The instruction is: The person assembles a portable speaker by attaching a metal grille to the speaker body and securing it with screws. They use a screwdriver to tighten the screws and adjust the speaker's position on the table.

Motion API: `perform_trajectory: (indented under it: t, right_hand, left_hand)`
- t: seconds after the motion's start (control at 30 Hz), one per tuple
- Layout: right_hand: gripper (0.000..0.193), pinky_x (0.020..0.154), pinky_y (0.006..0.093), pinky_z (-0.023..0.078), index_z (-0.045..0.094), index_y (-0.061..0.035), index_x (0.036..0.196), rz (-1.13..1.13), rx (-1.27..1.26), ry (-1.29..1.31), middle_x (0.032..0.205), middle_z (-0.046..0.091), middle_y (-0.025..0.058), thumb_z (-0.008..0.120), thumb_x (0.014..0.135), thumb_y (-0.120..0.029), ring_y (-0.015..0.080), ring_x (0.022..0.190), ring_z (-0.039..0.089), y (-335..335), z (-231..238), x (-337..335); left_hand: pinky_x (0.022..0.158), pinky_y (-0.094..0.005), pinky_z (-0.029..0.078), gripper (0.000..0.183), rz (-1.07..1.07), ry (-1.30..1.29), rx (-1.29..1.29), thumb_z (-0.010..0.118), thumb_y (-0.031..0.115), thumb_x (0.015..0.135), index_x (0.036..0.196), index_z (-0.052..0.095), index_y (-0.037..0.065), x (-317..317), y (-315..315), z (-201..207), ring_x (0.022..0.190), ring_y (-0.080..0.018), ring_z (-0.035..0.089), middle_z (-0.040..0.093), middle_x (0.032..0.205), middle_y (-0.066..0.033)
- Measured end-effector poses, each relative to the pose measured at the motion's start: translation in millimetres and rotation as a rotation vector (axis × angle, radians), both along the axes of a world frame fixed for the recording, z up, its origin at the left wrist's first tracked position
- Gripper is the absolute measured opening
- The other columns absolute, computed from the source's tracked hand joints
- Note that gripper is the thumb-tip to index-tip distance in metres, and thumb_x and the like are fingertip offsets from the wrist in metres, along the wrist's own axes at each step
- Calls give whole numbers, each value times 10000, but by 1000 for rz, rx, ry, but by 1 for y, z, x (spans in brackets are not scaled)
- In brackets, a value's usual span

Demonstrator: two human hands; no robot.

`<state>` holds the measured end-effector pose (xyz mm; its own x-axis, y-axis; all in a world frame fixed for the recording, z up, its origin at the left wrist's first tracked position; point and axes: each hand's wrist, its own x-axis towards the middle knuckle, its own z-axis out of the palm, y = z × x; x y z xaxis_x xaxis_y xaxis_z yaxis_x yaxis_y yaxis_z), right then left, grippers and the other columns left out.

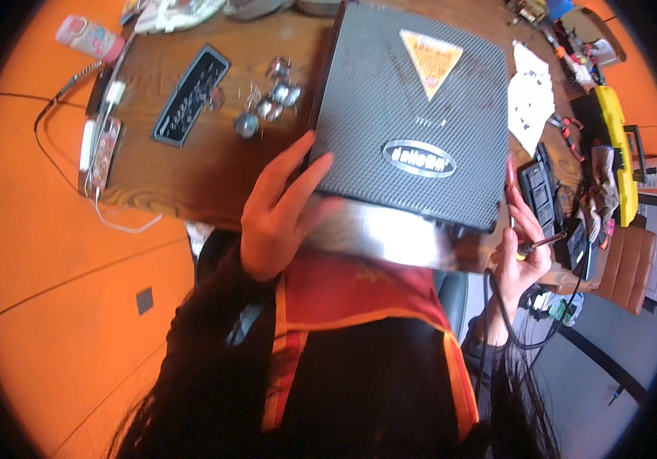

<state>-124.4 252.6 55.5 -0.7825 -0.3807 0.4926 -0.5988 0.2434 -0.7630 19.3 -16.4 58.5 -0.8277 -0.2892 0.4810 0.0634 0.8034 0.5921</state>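
Note:
A dark laptop (413, 115) with a carbon-weave lid and an orange triangular sticker lies at the near edge of a wooden table (191, 164). My left hand (279, 210) rests with fingers spread against the laptop's left near corner, holding its edge. My right hand (523, 241) touches the laptop's right edge and grips a thin screwdriver (544, 244) between the fingers. A black cable hangs down from near my right wrist.
Left of the laptop lie a black oblong panel (189, 95), several round metal parts (271, 103), a phone with white cables (99, 149) and a pink case (87, 36). A white paper (531, 99), black keyboard parts (539, 195), a yellow toolbox (615, 138) and a brown chair (627, 268) are on the right. The floor is orange.

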Motion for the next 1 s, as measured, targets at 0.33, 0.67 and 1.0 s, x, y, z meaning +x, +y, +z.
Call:
perform_trajectory:
  t: [0.33,0.67,1.0]
  right_hand:
    - [395,717,253,480,574,-18,1172,-121,170,-247,1046,642,96,610,847,-239,133,809,603,-67,21,-145]
    - [418,686,240,463,633,-23,1049,77,-234,-906,904,629,47,585,863,-394,121,767,570,-96,-20,-200]
    - [311,721,203,447,619,-14,1037,158,-276,-913,924,642,36,601,867,-274,95,809,582,-99,-11,-193]
  left_hand:
    - [1010,-387,343,592,-262,-131,246,731,0,636,1196,560,88,-8,-18,3,1288,-384,326,256,1414,-254]
    - [1059,-494,233,537,-331,-142,211,735,3,619,1133,601,84,-9,-29,-6,1305,-420,276,284,1398,-255]
    - [1038,-452,296,522,-296,-36,281,710,-21,624,1130,599,45,-14,-25,-5,1294,-425,298,315,1388,-254]
